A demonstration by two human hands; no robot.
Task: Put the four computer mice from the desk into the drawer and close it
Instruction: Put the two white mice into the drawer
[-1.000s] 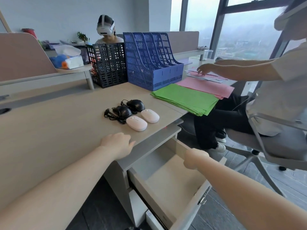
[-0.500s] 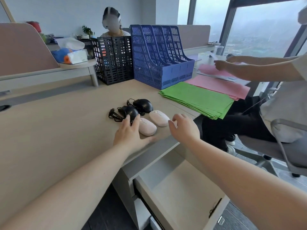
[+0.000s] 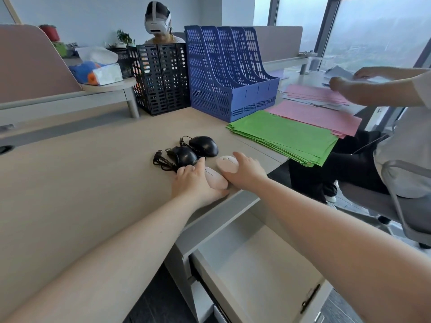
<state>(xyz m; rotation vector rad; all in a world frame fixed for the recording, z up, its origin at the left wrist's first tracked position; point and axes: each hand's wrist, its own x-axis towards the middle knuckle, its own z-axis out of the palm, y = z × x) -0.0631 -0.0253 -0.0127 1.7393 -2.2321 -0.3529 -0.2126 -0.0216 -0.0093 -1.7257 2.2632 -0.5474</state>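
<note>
All four mice remain on the wooden bench [image 3: 70, 183]; left hand [image 3: 193, 183] and right hand [image 3: 245, 173] each clasp a pale pink mouse; the pulled-out drawer [image 3: 268, 271] lies bare.

This is an office. A long pale desk [image 3: 70, 183] carries blue [image 3: 233, 78] and black file racks [image 3: 161, 78] toward its far edge, with stacks of green [image 3: 284, 136] and pink paper [image 3: 314, 113] at its right end. Low partitions [image 3: 30, 64] separate workstations, a swivel chair [image 3: 401, 201] stands beside the desk, and tall windows [image 3: 373, 31] overlook a city.
</note>
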